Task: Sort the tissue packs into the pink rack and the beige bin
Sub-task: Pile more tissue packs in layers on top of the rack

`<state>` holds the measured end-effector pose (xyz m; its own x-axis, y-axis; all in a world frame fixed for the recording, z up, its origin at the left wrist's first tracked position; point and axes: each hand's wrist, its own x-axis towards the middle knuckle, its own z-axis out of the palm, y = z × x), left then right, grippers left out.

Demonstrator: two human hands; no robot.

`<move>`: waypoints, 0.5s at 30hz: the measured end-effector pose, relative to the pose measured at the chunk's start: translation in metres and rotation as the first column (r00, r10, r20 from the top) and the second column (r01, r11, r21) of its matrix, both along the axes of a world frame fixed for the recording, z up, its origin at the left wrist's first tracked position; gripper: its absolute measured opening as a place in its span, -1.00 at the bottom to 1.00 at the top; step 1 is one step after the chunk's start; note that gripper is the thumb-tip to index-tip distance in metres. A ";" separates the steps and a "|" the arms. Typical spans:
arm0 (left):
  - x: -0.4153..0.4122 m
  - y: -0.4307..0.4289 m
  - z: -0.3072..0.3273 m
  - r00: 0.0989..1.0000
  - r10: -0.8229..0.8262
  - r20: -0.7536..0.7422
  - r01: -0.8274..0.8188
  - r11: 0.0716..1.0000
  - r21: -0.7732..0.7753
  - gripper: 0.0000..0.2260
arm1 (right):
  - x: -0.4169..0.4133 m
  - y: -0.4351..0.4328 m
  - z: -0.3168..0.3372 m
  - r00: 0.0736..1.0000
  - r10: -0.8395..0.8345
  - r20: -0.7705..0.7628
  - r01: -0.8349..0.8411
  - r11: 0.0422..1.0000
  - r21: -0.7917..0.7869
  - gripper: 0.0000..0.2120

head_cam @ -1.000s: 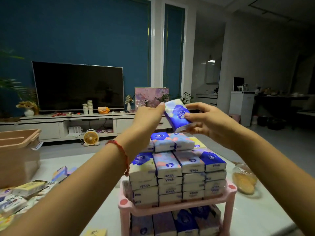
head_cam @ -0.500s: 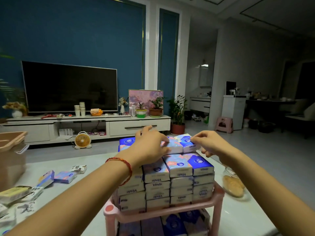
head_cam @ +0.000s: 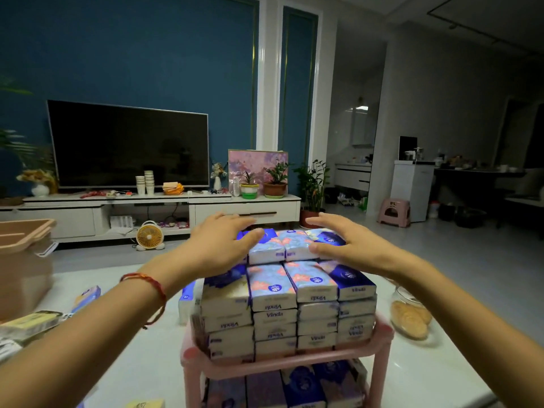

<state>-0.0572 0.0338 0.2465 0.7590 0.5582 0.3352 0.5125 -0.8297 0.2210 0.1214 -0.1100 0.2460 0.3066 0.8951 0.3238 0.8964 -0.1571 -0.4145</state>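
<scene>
Gleaming white table (head_cam: 426, 372), blue wall (head_cam: 147, 54) behind.

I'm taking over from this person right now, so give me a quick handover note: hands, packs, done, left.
Left hand: open, spread over the top tissue packs, holding nothing.
Right hand: open, same, on the right side.
Pink rack: top shelf piled high, lower shelf filled too.
Beige bin: far left; contents hidden.
Left: loose packs on the table at left, unsorted.
</scene>
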 end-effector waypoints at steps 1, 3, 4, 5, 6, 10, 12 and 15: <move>-0.003 0.002 -0.003 0.997 0.031 -0.068 -0.033 0.999 -0.028 -0.51 | -0.001 0.002 0.001 1.000 0.018 -0.009 -0.018 0.998 -0.062 -0.49; -0.006 0.004 -0.009 0.991 0.040 -0.128 -0.053 0.993 -0.107 -0.46 | -0.005 0.006 0.002 0.999 0.024 -0.040 -0.029 0.989 -0.147 -0.48; -0.007 0.004 -0.011 0.993 0.020 -0.115 -0.037 0.989 -0.146 -0.44 | -0.006 0.008 0.001 0.999 0.022 -0.049 -0.030 0.986 -0.162 -0.50; -0.007 0.003 -0.013 0.996 -0.003 -0.093 -0.014 0.983 -0.181 -0.44 | -0.008 0.009 0.000 0.999 0.018 -0.047 -0.025 0.986 -0.163 -0.52; -0.007 0.003 -0.014 0.997 -0.023 -0.070 0.008 0.979 -0.204 -0.43 | -0.009 0.010 -0.002 0.999 0.011 -0.040 -0.017 0.988 -0.154 -0.53; -0.005 0.007 -0.015 0.998 -0.048 -0.030 0.040 0.975 -0.217 -0.44 | -0.011 0.012 -0.003 1.000 -0.013 -0.010 0.012 0.994 -0.112 -0.56; -0.004 0.009 -0.016 0.998 -0.054 -0.021 0.048 0.976 -0.214 -0.45 | -0.011 0.013 -0.004 1.000 -0.013 0.000 0.013 0.993 -0.115 -0.56; -0.002 0.010 -0.017 0.998 -0.054 -0.027 0.048 0.981 -0.189 -0.47 | -0.010 0.013 -0.005 1.000 -0.012 0.026 0.016 0.991 -0.132 -0.55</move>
<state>-0.0593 0.0442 0.2294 0.7968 0.5692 0.2028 0.4801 -0.8001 0.3597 0.1112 -0.0967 0.2409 0.3127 0.9261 0.2110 0.9037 -0.2216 -0.3664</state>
